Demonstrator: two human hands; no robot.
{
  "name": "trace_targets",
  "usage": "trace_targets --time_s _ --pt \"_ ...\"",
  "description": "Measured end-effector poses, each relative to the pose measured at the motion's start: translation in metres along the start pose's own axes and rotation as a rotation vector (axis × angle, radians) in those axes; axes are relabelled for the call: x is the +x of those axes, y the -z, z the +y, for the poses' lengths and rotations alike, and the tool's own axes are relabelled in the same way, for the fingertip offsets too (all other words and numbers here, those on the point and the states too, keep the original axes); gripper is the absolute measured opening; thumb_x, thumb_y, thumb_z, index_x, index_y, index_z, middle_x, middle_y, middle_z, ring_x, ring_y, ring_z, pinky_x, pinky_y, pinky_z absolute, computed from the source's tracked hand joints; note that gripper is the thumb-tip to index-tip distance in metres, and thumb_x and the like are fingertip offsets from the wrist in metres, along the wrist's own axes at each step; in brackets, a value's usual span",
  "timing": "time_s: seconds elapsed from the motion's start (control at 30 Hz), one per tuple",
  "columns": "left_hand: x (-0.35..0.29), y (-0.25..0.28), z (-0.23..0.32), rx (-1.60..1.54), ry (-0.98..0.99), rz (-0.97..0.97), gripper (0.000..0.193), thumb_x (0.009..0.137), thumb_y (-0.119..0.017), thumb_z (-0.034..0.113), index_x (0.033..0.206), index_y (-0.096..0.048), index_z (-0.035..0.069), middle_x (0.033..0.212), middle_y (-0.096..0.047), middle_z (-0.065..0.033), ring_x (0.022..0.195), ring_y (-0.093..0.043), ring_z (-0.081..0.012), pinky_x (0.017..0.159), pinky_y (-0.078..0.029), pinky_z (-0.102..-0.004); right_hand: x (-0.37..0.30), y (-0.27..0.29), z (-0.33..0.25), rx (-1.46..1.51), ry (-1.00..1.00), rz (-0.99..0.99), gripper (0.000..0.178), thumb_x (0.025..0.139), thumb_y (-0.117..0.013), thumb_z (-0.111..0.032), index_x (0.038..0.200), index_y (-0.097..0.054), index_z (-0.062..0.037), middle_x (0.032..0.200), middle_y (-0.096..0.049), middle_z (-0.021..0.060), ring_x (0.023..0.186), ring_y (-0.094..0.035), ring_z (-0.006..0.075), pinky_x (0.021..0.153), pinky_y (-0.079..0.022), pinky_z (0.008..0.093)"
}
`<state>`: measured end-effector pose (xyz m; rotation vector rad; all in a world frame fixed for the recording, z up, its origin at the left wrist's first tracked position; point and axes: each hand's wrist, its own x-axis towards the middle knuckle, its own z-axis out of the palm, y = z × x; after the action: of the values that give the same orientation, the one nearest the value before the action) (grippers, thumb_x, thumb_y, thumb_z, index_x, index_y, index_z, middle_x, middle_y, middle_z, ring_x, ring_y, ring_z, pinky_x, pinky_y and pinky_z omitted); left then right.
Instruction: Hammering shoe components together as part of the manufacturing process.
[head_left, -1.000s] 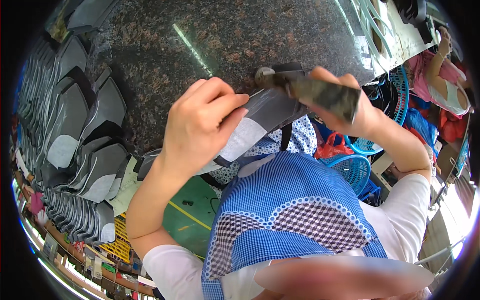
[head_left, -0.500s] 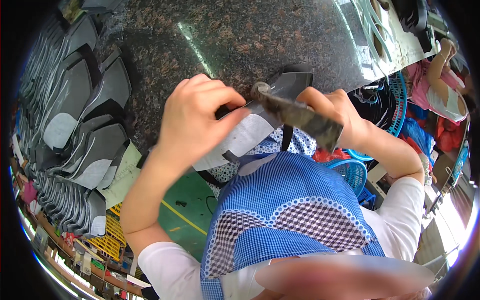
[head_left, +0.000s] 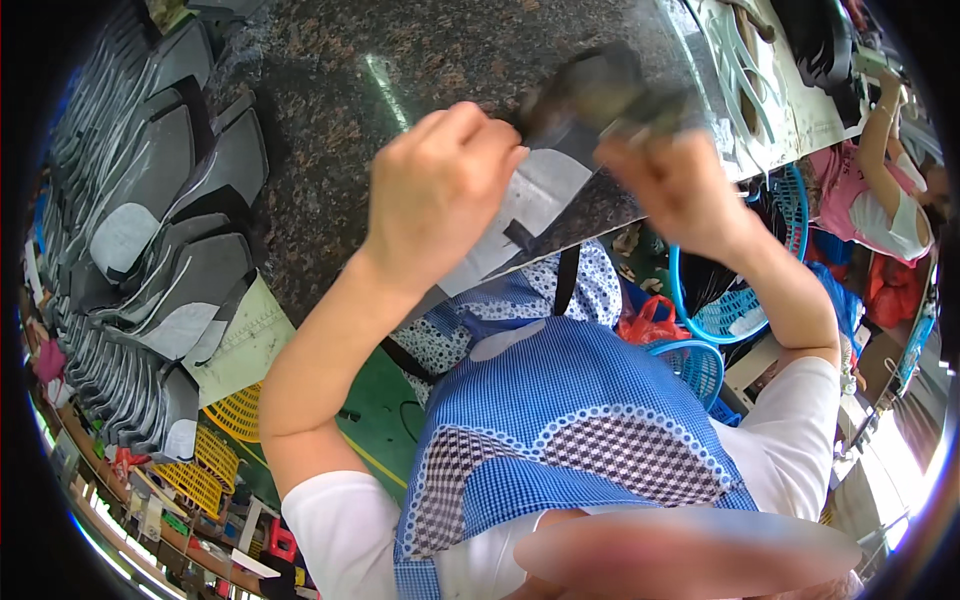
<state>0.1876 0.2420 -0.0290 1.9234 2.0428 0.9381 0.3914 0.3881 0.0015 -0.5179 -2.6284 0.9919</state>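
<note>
A flat grey and black cut piece with a pale patch (head_left: 553, 176), resembling a shoe upper part, lies by the near edge of the speckled stone tabletop (head_left: 330, 150). My left hand (head_left: 440, 190) is closed in a pinch at the piece's left edge; its fingertips are partly hidden. My right hand (head_left: 680, 190), smeared by motion, is wrapped round a dark worn tool that looks like a hammer (head_left: 655, 112). The tool is blurred and lies over or just above the piece's far right part; whether it touches cannot be told.
Stacks of similar grey pieces (head_left: 145, 170) line the table's left side. Right of the table stand blue plastic baskets (head_left: 720, 325) and a red bag (head_left: 652, 318). White strips (head_left: 735, 70) lie on the far right. Another person in pink (head_left: 845, 175) is at the right.
The piece has moved farther onto the tabletop. My left hand has moved slightly right and curled more tightly. The hammer-like tool has swung away from me, across the piece.
</note>
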Motion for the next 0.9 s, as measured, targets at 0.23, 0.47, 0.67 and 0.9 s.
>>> trace_targets --time_s 0.23,0.47,0.67,0.9 --pt "-0.012 0.014 -0.002 -0.126 -0.01 -0.044 0.024 0.075 -0.079 0.006 0.098 -0.072 0.002 0.087 -0.063 -0.008 0.078 -0.063 -0.0241 0.07 -0.051 -0.0332 0.012 0.005 0.003 0.159 -0.267 -0.037 0.022 0.086 -0.068 -0.008 0.106 -0.058 -0.0033 0.066 -0.055 0.02 0.059 -0.062 0.0324 0.052 -0.046 0.0418" --pt "-0.025 0.01 0.006 0.19 -0.166 0.019 0.018 0.075 -0.077 0.002 0.091 -0.069 0.002 0.078 -0.056 -0.0049 0.067 -0.059 -0.0214 0.056 -0.049 -0.0328 0.015 0.0 -0.003 0.068 -0.107 -0.032 0.019 0.093 -0.065 -0.013 0.102 -0.052 -0.0026 0.058 -0.052 0.015 0.054 -0.059 0.0362 0.048 -0.044 0.0429" --pt "-0.023 0.037 -0.014 -0.163 -0.024 -0.225 0.016 0.079 -0.073 0.003 0.091 -0.063 0.0 0.084 -0.056 -0.0086 0.069 -0.06 -0.0274 0.058 -0.05 -0.0357 0.006 -0.016 -0.008 0.107 0.051 -0.186 0.017 0.093 -0.064 -0.011 0.102 -0.053 -0.0017 0.058 -0.053 0.0144 0.052 -0.059 0.0337 0.048 -0.044 0.0413" --pt "-0.041 0.024 -0.014 -0.069 -0.181 -0.196 0.014 0.083 -0.07 0.003 0.094 -0.062 0.0 0.088 -0.055 -0.0098 0.067 -0.063 -0.0276 0.055 -0.052 -0.0361 0.014 -0.012 -0.015 0.103 0.15 -0.254 0.016 0.093 -0.064 -0.011 0.102 -0.053 -0.0033 0.062 -0.054 0.0166 0.055 -0.059 0.0382 0.049 -0.044 0.0444"
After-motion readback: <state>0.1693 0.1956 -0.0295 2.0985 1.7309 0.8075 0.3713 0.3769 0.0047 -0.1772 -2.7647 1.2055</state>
